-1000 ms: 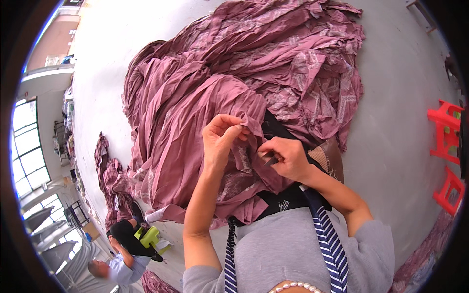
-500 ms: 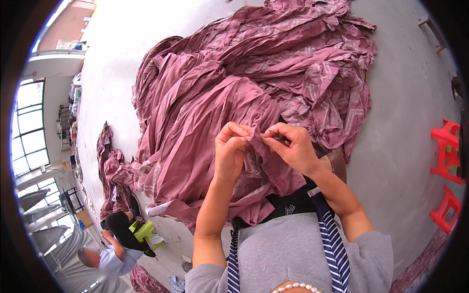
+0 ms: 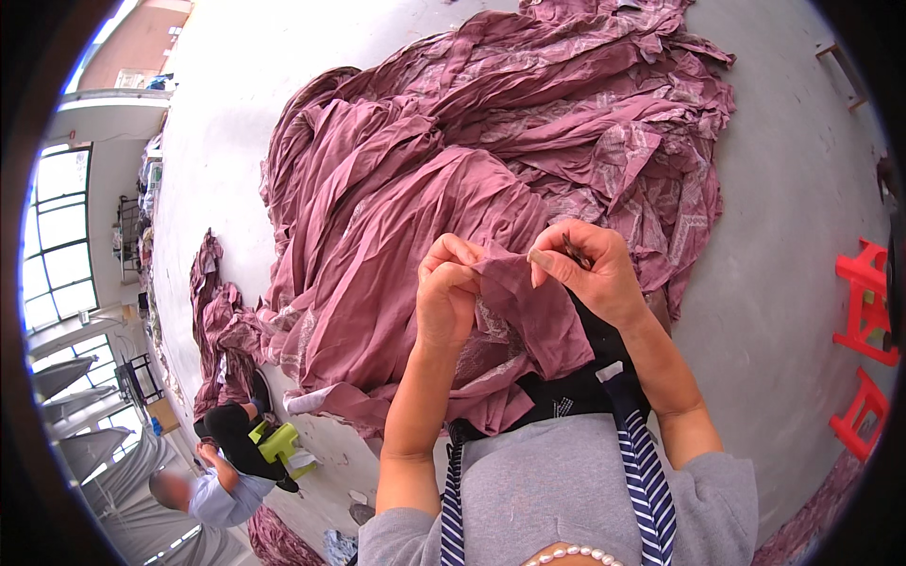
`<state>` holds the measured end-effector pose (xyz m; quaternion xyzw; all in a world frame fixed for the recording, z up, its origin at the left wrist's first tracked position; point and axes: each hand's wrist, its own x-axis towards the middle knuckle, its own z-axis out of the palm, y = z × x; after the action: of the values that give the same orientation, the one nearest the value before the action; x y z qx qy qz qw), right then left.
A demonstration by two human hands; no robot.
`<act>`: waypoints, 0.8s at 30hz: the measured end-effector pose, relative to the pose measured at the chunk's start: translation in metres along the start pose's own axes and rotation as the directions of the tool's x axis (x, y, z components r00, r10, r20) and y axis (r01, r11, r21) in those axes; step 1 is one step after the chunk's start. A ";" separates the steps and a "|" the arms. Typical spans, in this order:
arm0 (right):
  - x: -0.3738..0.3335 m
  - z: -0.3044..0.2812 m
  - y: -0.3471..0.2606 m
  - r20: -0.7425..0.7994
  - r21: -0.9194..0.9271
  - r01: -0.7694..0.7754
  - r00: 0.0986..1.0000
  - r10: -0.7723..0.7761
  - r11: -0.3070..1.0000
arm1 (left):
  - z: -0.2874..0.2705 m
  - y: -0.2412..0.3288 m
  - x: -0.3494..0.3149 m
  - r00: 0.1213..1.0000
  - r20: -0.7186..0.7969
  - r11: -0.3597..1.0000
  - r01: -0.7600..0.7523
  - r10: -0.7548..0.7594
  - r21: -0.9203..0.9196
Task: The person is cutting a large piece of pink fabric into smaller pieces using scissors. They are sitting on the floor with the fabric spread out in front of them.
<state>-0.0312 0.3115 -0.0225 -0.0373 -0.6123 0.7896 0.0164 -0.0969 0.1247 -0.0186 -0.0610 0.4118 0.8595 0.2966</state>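
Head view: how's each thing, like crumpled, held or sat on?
Cloth: crumpled, spread out
Left hand: pinching the cloth
Right hand: closed around a dark tool
Dark tool: held; open or shut unclear
Green stool: sat on by a co-worker
Necklace: worn

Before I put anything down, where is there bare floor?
There's bare floor right of the big pink cloth heap, toward the red stools. Another patch is left of the heap, above the smaller cloth bundle in the picture. The middle is crowded with cloth, left hand and right hand.
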 end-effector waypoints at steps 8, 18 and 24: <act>0.018 0.003 -0.001 -0.083 -0.166 0.098 0.990 -0.113 0.981 | 0.000 -0.002 -0.002 0.999 0.036 0.993 -0.032 0.028 0.113; -0.022 0.008 -0.018 -0.020 -0.398 0.069 0.996 -0.084 0.915 | 0.003 -0.002 -0.003 0.993 0.068 0.990 -0.101 0.094 0.100; -0.018 0.013 -0.003 -0.043 -0.480 0.144 0.981 -0.188 0.865 | 0.007 0.001 -0.005 0.988 0.115 0.991 -0.109 0.100 0.072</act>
<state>-0.0141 0.2985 -0.0161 -0.0223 -0.7865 0.6087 0.1017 -0.0923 0.1270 -0.0114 0.0203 0.4303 0.8593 0.2757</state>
